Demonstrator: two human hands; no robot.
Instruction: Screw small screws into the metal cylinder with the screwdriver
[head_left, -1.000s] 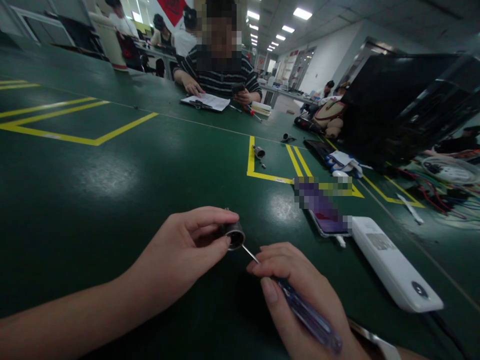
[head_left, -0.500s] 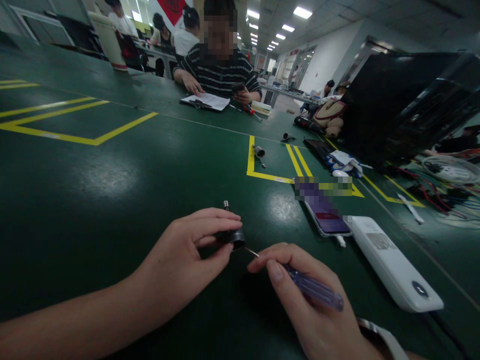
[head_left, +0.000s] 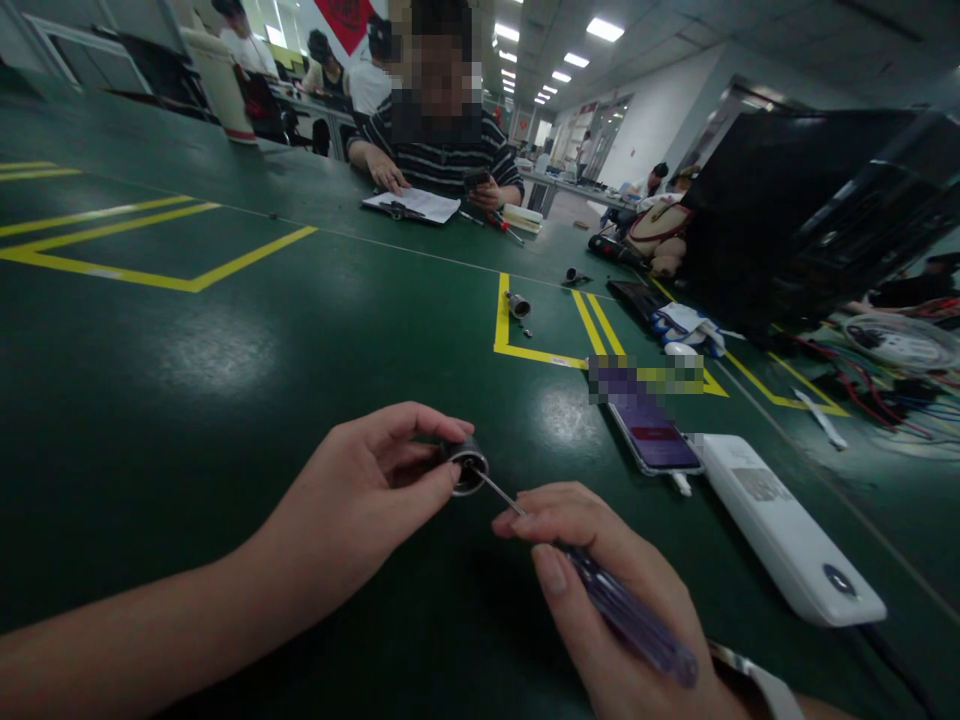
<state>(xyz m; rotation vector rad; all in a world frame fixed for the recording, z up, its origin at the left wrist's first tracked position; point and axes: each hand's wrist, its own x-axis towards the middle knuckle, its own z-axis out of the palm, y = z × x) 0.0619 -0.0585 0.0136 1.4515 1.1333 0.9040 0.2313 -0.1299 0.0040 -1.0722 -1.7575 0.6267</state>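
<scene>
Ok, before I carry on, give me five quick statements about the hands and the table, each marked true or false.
1. The left hand holds a round metal part, its open end facing the screwdriver. True.
2. The screwdriver is in the left hand. False: the right hand grips it.
3. The phone lies near one end of the white device. True.
4. The white device lies to the left of the left hand. False: it lies to the right of the right hand.
5. A clipboard with paper lies in front of the person in the striped top. True.
</scene>
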